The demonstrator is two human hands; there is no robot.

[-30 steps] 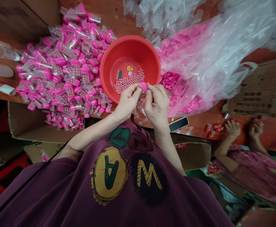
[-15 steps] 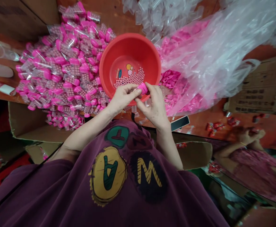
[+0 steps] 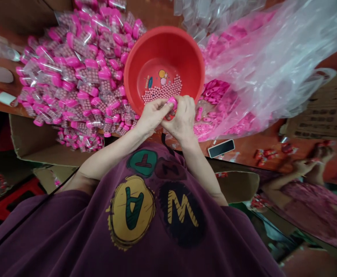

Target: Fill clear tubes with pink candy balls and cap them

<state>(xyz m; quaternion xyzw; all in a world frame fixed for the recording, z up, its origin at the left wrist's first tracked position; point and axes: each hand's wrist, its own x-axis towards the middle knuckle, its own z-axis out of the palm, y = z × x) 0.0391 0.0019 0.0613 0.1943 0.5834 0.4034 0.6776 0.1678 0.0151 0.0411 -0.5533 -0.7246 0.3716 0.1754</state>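
Note:
My left hand (image 3: 151, 115) and my right hand (image 3: 180, 118) meet at the near rim of a red basin (image 3: 182, 48). Both pinch one small pink-capped container (image 3: 172, 103) between their fingertips. The fingers of both hands are curled and pressed together on it. Small pink beads (image 3: 163, 92) lie in a loose layer on the basin's floor, just beyond my fingers.
A big heap of bagged pink-capped containers (image 3: 76, 77) lies left of the basin. A clear plastic bag of pink caps (image 3: 243, 77) lies to the right. A phone (image 3: 221, 148) rests near the table edge. Another person's hands (image 3: 306, 165) work at the far right.
My two hands have drawn closer together on the pink-capped container. The view has shifted, so the basin and the heap sit higher in the picture.

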